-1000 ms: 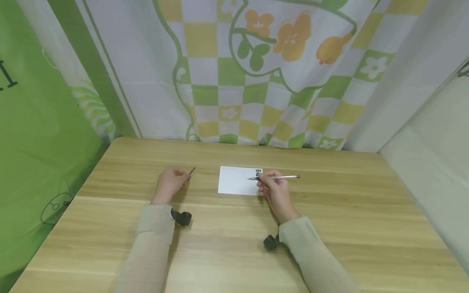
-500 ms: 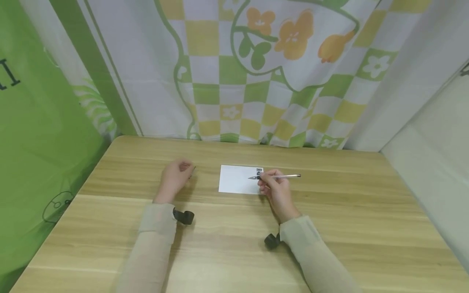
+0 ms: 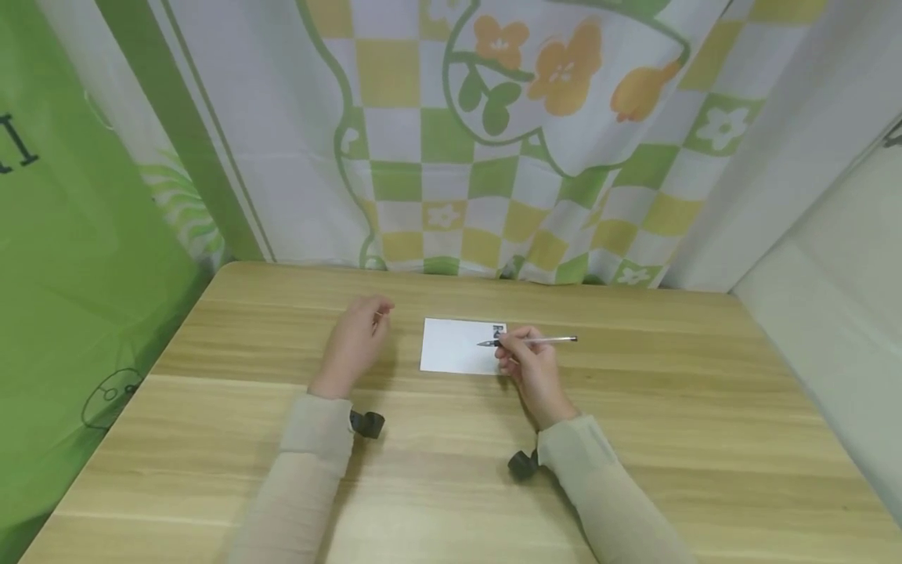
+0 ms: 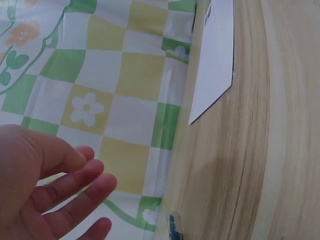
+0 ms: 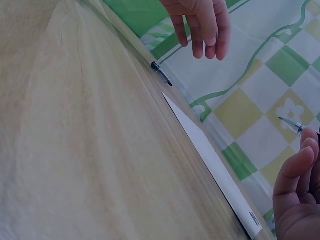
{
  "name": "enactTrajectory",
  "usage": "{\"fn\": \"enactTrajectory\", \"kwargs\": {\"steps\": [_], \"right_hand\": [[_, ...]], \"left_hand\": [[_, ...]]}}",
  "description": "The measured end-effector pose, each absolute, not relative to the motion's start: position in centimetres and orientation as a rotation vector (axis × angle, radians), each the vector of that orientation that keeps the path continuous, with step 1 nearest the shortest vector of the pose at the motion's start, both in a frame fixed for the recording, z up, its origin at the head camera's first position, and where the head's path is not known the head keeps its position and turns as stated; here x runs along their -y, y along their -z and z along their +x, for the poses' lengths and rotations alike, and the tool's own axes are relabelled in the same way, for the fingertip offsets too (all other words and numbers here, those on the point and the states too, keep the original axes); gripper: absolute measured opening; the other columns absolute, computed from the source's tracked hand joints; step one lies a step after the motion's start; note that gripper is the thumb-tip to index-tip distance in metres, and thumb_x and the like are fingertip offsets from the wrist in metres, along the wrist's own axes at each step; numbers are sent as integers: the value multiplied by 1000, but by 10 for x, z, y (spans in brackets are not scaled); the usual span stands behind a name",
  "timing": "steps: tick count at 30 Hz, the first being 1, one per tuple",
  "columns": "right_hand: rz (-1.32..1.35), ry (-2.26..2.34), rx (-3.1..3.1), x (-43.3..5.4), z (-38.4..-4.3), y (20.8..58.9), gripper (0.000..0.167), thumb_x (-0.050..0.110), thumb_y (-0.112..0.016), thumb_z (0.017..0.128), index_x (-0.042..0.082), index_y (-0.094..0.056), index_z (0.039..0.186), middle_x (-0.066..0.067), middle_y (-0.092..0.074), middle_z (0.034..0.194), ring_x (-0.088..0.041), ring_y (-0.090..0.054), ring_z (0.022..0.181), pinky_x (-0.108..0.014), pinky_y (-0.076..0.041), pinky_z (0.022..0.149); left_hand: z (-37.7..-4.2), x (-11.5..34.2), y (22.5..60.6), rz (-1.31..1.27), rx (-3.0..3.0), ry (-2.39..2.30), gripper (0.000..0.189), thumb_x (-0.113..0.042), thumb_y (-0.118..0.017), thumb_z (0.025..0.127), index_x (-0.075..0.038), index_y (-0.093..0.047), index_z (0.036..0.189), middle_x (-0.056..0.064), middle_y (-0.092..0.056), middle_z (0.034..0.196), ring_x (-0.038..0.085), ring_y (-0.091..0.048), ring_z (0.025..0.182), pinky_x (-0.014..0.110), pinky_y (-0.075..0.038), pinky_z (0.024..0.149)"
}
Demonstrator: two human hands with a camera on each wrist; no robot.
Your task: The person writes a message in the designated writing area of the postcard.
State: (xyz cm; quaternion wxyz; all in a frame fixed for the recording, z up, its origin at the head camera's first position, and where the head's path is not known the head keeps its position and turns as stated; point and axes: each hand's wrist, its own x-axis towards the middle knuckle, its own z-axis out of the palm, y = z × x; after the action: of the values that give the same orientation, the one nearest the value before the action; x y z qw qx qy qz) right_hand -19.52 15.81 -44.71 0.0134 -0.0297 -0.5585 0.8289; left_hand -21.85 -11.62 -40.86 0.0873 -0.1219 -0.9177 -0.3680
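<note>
My right hand [image 3: 537, 377] pinches a clear gel pen [image 3: 553, 340] with a dark grip, held level so that its bare tip points left over a white card [image 3: 451, 346]. Bold dark print shows at the card's right edge, partly covered by the fingers. To the left of the card, my left hand [image 3: 352, 345] is raised off the table, fingers loosely bent with nothing between them, as the left wrist view shows. Below it a small dark pen cap [image 5: 161, 73] with a clear end lies on the table, hidden by the hand in the head view.
The wood-grain table [image 3: 437, 478] runs back to a checked, flowered curtain [image 3: 465, 180]. Green cloth [image 3: 84, 274] hangs along the left side and a pale one [image 3: 838, 258] along the right. Each wrist carries a small black camera [image 3: 523, 465].
My left hand has let go of the pen cap, lifted, and moved to the right toward the card. My right hand and the pen have stayed nearly still.
</note>
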Motion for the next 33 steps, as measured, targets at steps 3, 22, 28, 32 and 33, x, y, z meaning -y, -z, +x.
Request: {"fn": "enactTrajectory", "kwargs": {"steps": [3,22,28,32,33], "right_hand": [[-93,-2589,1719,-158,-196,447,12,-1,-60,95,7,-56,87,-4,-64,71,-11,-56,58,-19,-48,51],[-105,-2688,1577,-163,-195,451,12,0,-54,98,7,-54,88,-4,-62,72,-10,-55,60,-17,-47,52],[-121,-2683,1568,-163,-195,452,13,0,-55,98,8,-54,88,-3,-61,71,-10,-54,60,-18,-46,52],[-123,-2684,1573,-162,-196,452,12,0,-55,98,7,-53,88,-4,-62,72,-10,-54,60,-18,-46,52],[-124,-2688,1574,-161,-196,451,12,0,-55,98,7,-54,89,-4,-62,72,-10,-54,60,-18,-46,52]], "left_hand": [[-217,114,408,-398,2805,1061,35,-7,-48,105,4,-57,136,24,-58,135,38,-59,121,49,-50,103],[-208,82,428,-633,3167,904,78,-29,-60,102,-1,-18,161,19,-13,168,38,-9,155,67,-7,119],[-206,75,433,-641,3190,912,74,-32,-55,105,-2,-19,161,16,-13,169,39,-7,155,72,-4,116],[-206,77,435,-609,3212,897,72,-32,-53,105,-1,-19,161,15,-11,169,40,-6,154,72,-3,116],[-206,77,435,-599,3220,888,71,-32,-52,106,-1,-19,161,15,-11,169,40,-6,154,72,-3,116]]}}
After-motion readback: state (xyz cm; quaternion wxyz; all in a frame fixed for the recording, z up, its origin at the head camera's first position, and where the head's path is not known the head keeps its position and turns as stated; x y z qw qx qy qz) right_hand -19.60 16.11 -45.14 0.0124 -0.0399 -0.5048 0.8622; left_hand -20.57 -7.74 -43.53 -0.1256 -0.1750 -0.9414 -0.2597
